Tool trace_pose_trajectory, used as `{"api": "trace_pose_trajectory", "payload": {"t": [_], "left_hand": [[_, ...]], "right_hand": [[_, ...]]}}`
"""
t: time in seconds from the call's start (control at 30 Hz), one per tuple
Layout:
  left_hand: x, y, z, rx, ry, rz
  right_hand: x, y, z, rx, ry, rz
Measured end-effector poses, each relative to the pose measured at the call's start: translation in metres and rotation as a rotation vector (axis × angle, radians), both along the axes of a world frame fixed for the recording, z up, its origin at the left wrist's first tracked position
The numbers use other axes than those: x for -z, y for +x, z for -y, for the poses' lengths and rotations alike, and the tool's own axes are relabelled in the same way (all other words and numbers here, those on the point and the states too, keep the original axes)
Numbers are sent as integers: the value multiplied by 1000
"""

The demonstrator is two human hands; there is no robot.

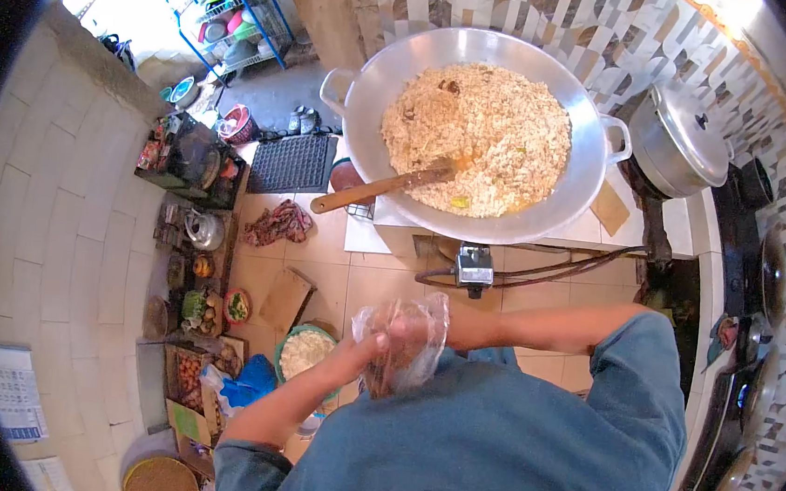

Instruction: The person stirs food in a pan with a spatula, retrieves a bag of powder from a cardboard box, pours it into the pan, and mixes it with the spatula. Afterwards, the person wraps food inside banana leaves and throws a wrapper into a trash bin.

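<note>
In front of my chest, a thin clear plastic bag (pixel 414 348) is bunched around my hands. My left hand (pixel 368 347) comes in from the left, its fingers closed on the plastic. My right hand (pixel 407 325) is at or inside the bag; its fingers are blurred behind the crinkled film. Beyond my hands stands a wide two-handled metal wok (pixel 367 117) holding a pale, crumbly food (pixel 506 129) with browner patches. A wooden spatula (pixel 370 192) rests in the food, its handle lying over the wok's near left rim.
A lidded metal pot (pixel 682 145) stands right of the wok. Below the wok are a gas regulator-like device (pixel 474 267) and dark hoses (pixel 559 271). On the floor at left are a green basin (pixel 281 367) of white food, a cloth (pixel 280 224) and a board (pixel 286 300).
</note>
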State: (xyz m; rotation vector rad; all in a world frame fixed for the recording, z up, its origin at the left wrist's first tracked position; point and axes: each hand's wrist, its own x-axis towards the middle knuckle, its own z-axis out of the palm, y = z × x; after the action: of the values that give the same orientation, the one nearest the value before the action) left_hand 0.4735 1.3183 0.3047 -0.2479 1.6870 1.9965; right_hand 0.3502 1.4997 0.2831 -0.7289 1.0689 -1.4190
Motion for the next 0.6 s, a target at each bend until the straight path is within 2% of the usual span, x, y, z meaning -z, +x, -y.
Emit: {"api": "trace_pose_trajectory", "payload": {"t": [0.07,0.17,0.2,0.27,0.33,0.37,0.4,0.43,0.53,0.6], "left_hand": [[3,-4,-3,8,1,20],[31,-4,-13,-226,416,218],[29,-5,-17,-269,479,143],[18,-20,-19,-347,600,-25],[15,-34,-16,-305,437,-53],[14,-42,-14,-291,357,-70],[17,-53,-18,-372,274,-55],[24,-68,-19,-393,344,-48],[42,-110,-22,-474,576,-15],[57,-122,-16,-520,634,-52]], "right_hand": [[1,1,-3,-9,22,167],[-4,0,-11,-9,57,418],[-9,-1,-10,-10,75,468],[-32,-1,-8,133,93,256],[-59,-9,1,311,109,-55],[-51,-29,-2,172,231,20],[-53,-43,-1,170,306,24],[-57,-58,0,173,376,22],[-27,-119,-9,140,465,-229],[-29,-164,-25,168,495,-374]]}}
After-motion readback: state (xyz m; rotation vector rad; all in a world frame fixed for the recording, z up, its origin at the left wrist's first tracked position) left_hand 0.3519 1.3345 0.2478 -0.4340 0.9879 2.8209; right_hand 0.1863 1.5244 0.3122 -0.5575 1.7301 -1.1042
